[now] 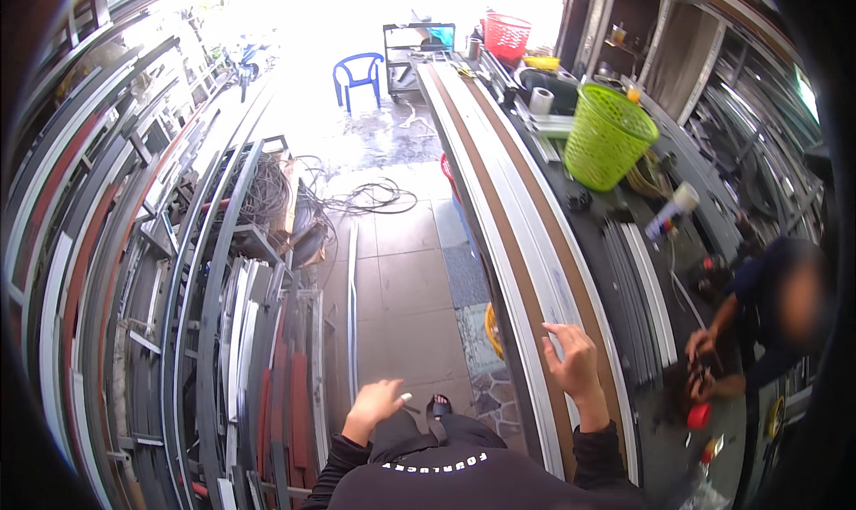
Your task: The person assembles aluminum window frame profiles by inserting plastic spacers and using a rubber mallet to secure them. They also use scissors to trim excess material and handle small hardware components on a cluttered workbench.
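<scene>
My right hand (575, 365) hovers over the long white metal profiles (526, 234) on the workbench. Its fingers and thumb are apart, and nothing is between them. Whether a fingertip touches a profile, I cannot tell. Brown strips (502, 216) run lengthwise between the white profiles. Away from the bench, my left hand (376, 407) hangs over the floor beside my leg, fingers stretched out and holding nothing. A white wrapping (407, 397) covers the tip of one of its digits.
Across the bench, a co-worker's hands (703, 367) handle a small dark tool or part. A green basket (610, 137), a spray can (672, 211) and grey profiles (631, 296) lie there. Racks of metal bars (192, 332) line the left; cable coils (379, 196) and a blue chair (358, 78) stand ahead.
</scene>
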